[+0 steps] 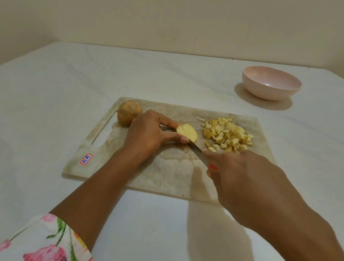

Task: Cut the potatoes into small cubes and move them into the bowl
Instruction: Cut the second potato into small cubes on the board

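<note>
Left hand pinches potato slice, right hand grips knife cutting it; far-right bowl holds nothing.

One head-worn view — looking forward and down, close over the cutting board and table.

The pink bowl at two o'clock looks smooth and shiny. The cutting board is dull and blotchy. The knife has a shiny metal blade. The whole potato at the board's ten o'clock has dull brown skin. The sleeve at seven o'clock is flowery cloth.
</note>
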